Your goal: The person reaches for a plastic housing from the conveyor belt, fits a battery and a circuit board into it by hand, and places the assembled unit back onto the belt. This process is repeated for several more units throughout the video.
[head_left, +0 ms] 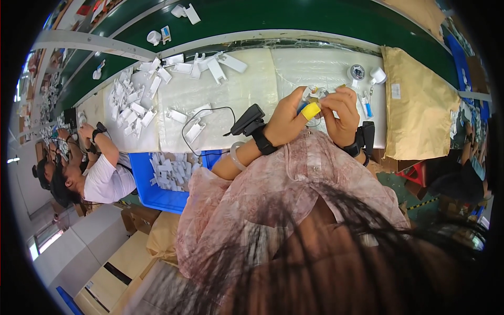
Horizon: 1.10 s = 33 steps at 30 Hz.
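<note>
Above the covered table's near edge my left hand [286,119] grips a small white part [313,90], mostly hidden by fingers, with a bit of blue showing beside it. A yellow wrap or cover [311,111] sits at that hand's thumb. My right hand [342,113] is closed with its fingertips at the same part, pinching its right side. Just beyond lie a round white piece with a grey face [357,72], a white cup-shaped piece [377,76] and a small blue-and-white piece [367,107].
White plastic parts [128,102] are heaped at the table's left, with several more along its far edge. A blue bin [142,184] of white parts stands left of me. Brown paper [417,105] covers the right end. Beyond runs a green belt [294,23]. Another person [107,181] works at left.
</note>
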Motion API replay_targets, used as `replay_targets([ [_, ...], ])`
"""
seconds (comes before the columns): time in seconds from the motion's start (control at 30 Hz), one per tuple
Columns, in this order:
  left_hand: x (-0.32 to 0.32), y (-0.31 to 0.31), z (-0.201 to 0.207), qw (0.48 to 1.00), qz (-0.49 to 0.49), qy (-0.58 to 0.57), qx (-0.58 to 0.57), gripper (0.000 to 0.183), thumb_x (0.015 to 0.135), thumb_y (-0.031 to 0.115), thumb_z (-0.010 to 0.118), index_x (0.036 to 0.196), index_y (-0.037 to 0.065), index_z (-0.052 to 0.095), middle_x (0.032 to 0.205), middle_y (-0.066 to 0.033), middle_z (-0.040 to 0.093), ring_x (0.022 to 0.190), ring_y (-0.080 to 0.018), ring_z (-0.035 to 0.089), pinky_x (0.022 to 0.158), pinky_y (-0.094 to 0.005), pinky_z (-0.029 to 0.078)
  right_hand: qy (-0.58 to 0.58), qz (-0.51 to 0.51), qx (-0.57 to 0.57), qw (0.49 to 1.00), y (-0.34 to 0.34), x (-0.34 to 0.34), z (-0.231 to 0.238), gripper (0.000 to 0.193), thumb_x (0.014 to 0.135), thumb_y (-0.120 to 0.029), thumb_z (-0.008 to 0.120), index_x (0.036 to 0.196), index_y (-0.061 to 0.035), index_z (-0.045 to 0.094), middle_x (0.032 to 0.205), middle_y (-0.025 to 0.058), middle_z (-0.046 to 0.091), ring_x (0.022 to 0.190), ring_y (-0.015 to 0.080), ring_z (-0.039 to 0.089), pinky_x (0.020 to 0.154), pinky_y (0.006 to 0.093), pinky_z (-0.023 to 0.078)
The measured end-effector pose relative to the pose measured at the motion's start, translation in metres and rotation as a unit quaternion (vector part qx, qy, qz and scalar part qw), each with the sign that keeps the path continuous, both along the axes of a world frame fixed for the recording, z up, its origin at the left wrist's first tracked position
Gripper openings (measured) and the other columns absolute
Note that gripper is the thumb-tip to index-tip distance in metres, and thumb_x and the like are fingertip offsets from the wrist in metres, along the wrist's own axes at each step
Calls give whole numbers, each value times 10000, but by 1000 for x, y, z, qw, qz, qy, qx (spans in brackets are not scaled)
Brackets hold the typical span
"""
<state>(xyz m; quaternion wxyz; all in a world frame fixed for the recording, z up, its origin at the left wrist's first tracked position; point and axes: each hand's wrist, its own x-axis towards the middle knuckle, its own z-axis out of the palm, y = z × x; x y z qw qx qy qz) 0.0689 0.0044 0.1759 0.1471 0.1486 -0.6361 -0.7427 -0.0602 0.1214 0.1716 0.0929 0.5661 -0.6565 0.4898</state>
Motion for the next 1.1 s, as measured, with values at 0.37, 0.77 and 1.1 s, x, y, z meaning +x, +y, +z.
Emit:
replay_targets([
  [0.37,-1,-2,-4,998,10,-24,-50,243,918,38,493,1151,-29,496,856,-148,636,786,-253,665,709,-317,503,3,17,9,1000,-2,-3,-5,212,714,33,714,900,-60,672,819,39,624,775,207,585,852,392,419],
  [0.77,-11,-16,-22,990,9,-81,-117,192,938,101,461,1075,-20,522,780,-167,640,656,-274,646,585,-334,492,-49,25,43,998,-10,-7,-19,157,765,24,710,903,-25,652,861,101,628,849,293,579,860,409,455],
  [1.1,-90,-186,-132,991,83,-89,62,326,1006,325,397,1024,30,534,788,-90,627,534,-154,598,453,-305,500,-120,-152,251,948,31,-95,-111,283,833,-46,654,1105,-9,584,1012,163,627,926,308,623,805,378,484],
])
